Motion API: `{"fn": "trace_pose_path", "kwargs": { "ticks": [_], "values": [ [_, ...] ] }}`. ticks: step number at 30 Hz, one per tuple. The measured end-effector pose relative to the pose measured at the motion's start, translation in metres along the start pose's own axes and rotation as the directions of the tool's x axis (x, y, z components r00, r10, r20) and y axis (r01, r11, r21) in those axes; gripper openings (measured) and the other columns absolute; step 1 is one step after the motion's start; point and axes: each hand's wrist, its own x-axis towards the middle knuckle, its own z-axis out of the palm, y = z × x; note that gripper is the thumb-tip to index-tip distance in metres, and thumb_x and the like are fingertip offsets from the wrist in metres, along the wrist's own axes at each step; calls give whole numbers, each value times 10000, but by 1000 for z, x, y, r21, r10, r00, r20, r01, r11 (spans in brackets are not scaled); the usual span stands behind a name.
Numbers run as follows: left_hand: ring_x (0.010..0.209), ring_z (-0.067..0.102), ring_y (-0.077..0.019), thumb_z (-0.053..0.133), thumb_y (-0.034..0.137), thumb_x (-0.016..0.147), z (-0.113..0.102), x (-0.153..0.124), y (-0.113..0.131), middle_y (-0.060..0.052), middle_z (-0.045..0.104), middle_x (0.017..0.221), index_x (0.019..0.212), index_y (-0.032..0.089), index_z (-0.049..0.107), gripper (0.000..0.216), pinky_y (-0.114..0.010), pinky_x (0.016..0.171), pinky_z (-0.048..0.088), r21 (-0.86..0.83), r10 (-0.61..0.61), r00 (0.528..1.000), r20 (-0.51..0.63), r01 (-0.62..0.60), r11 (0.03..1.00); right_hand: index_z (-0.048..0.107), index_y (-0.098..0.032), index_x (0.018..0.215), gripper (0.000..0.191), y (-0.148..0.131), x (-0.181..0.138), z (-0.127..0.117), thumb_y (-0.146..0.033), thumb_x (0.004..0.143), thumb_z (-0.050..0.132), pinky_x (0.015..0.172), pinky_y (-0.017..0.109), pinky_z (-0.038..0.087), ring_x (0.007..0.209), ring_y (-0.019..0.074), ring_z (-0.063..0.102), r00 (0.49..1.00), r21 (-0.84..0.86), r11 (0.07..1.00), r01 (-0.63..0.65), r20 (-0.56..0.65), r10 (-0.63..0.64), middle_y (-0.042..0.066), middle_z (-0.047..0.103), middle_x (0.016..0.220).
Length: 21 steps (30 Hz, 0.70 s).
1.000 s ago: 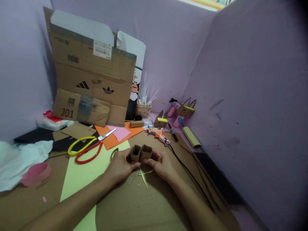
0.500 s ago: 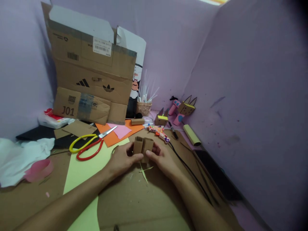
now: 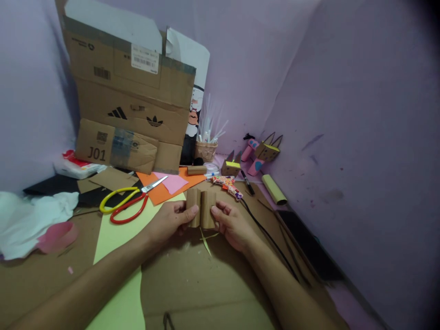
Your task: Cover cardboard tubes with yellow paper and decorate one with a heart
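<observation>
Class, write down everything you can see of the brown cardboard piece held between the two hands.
The brown cardboard piece is plain matte board, shaped into two upright sections side by side with a dark seam between. The left hand grips its left section and the right hand its right, thumbs pressed on the near face.

Roomiest spot is the bare cardboard mat (image 3: pixel 202 293) on the near side of the left hand (image 3: pixel 168 222) and right hand (image 3: pixel 233 224), with just 1 thin paper sliver (image 3: pixel 205 242) on it. The folded cardboard piece (image 3: pixel 201 208) plugs the gap between them. Left is flat yellow-green paper (image 3: pixel 113 243), then scissors (image 3: pixel 125 206) and a white cloth (image 3: pixel 30 220) heap. Right is tight: black cord (image 3: pixel 268 238) close by, then the wall (image 3: pixel 360 160). Glue gun (image 3: pixel 228 185) and big box (image 3: pixel 127 101) crowd the back.
</observation>
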Motion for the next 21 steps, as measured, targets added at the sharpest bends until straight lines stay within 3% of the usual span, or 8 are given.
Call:
{"fn": "trace_pose_path", "kwargs": {
  "ticks": [6, 11, 21],
  "values": [
    [616, 586, -166, 628, 456, 693, -4, -3, 2, -57, 654, 745, 917, 130, 628, 396, -258, 523, 424, -8, -42, 997, 69, 43, 999, 601, -201, 1039, 389, 6, 1, 4, -354, 691, 686, 738, 309, 517, 887, 212, 635, 994, -52, 994, 93, -45, -95, 48, 673, 1019],
    [661, 592, -174, 635, 350, 687, -3, -4, 3, -71, 674, 831, 1027, 143, 613, 398, -288, 572, 449, -19, -32, 994, 104, 34, 999, 609, -215, 1066, 336, 10, 1, 2, -343, 755, 611, 908, 357, 440, 1092, 242, 537, 985, -121, 982, 146, -72, -155, 30, 648, 1092],
    [921, 624, -262, 706, 298, 617, 1, -2, 5, -107, 684, 1014, 1066, 111, 600, 498, -373, 792, 478, -50, 13, 1000, 15, -12, 999, 577, -209, 1036, 354, 11, 1, 8, -405, 742, 601, 787, 346, 498, 966, 243, 609, 989, -5, 991, 134, -67, -134, 63, 658, 1051]
  ]
}}
